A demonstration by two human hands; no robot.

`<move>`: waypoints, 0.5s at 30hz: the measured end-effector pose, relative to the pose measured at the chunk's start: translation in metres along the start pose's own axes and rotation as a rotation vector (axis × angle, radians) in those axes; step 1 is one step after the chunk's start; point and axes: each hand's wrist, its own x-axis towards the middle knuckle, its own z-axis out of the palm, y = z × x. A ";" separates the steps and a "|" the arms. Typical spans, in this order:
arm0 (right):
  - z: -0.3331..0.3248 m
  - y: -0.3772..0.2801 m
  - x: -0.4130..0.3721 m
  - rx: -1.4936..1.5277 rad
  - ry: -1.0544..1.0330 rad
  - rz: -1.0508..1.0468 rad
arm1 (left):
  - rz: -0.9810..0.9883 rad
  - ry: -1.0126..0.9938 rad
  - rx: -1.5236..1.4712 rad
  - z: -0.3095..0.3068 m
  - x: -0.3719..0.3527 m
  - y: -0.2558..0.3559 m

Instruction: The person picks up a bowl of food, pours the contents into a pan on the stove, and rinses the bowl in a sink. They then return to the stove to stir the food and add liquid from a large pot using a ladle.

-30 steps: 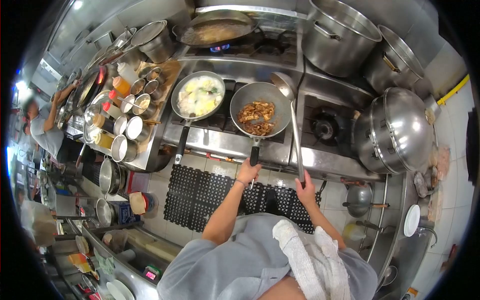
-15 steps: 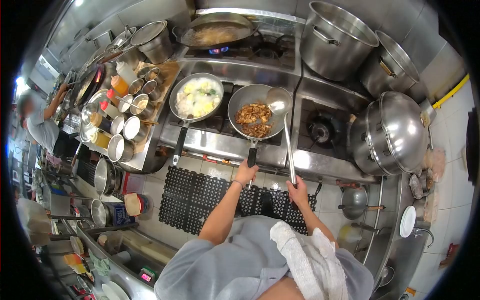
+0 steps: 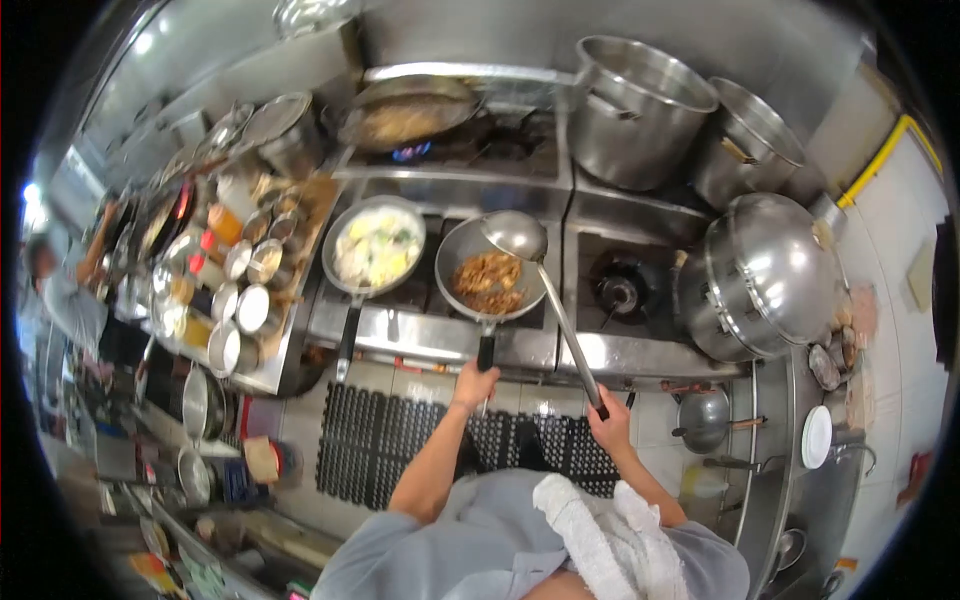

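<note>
My left hand (image 3: 475,386) is wrapped round the black handle of a grey frying pan (image 3: 461,243) on the stove. Browned pieces of food (image 3: 488,280) lie in that pan. My right hand (image 3: 610,420) grips the dark end of a long metal ladle (image 3: 568,330). The ladle's bowl is over the pan's upper right rim; whether it touches the rim I cannot tell. To the left, a second pan (image 3: 333,262) holds white and yellow food with some green, its handle pointing towards me.
A large wok (image 3: 410,112) sits over a blue flame behind. Tall pots (image 3: 640,125) and a domed steamer (image 3: 770,275) stand right. Sauce bottles (image 3: 225,224) and metal cups (image 3: 253,308) crowd the left counter. Another person (image 3: 75,300) stands far left.
The view has shifted. The ladle's bowl has moved left over the pan's upper rim, and its shaft now slants more. Both hands keep their holds, and the food in my pan lies differently.
</note>
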 end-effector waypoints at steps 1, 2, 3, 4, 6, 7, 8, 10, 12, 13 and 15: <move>-0.008 -0.010 0.006 0.045 0.009 0.010 | 0.023 -0.029 0.033 -0.003 -0.009 0.008; -0.017 -0.013 0.015 0.045 0.043 0.039 | 0.027 -0.048 -0.008 -0.005 -0.010 0.003; -0.028 -0.013 0.030 0.049 0.073 0.067 | -0.014 -0.046 0.026 -0.006 -0.026 0.025; -0.041 -0.017 0.045 0.054 0.098 0.097 | -0.009 -0.059 0.063 -0.009 -0.033 0.034; -0.085 -0.058 0.102 0.062 0.145 0.269 | 0.020 -0.083 0.056 -0.010 -0.041 0.052; -0.107 -0.056 0.134 -0.129 0.226 0.040 | 0.024 -0.086 0.093 -0.013 -0.044 0.064; -0.133 -0.069 0.162 -0.172 0.217 0.066 | 0.029 -0.090 0.127 -0.013 -0.048 0.077; -0.184 -0.107 0.217 -0.098 0.103 0.360 | 0.025 -0.126 0.116 -0.005 -0.054 0.101; -0.215 -0.061 0.278 -0.398 0.244 -0.236 | 0.036 -0.163 0.115 0.007 -0.062 0.124; -0.227 -0.041 0.310 -0.494 0.252 -0.344 | 0.033 -0.174 0.117 0.015 -0.065 0.130; -0.249 -0.046 0.367 -0.493 0.106 -0.188 | 0.041 -0.191 0.116 0.033 -0.065 0.144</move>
